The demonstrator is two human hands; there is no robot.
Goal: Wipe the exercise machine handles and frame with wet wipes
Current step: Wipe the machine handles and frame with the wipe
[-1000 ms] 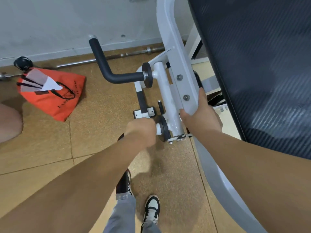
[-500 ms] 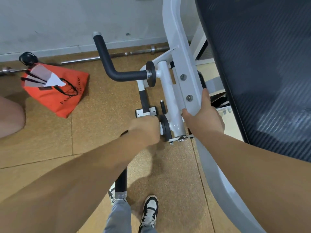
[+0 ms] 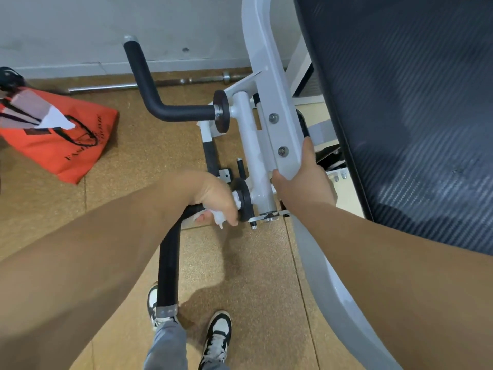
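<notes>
The person's left hand (image 3: 213, 194) is closed around a crumpled white wet wipe (image 3: 220, 216), pressing it onto the near black foam handle (image 3: 169, 268) just beside the round black collar (image 3: 244, 198) where that handle meets the white frame (image 3: 277, 121). The right hand (image 3: 304, 180) grips the lower edge of the frame's bolted plate, thumb on its front face and fingers wrapped behind. A second black handle (image 3: 160, 102) juts out farther back, and an orange bag (image 3: 61, 140) lies on the floor to the left.
</notes>
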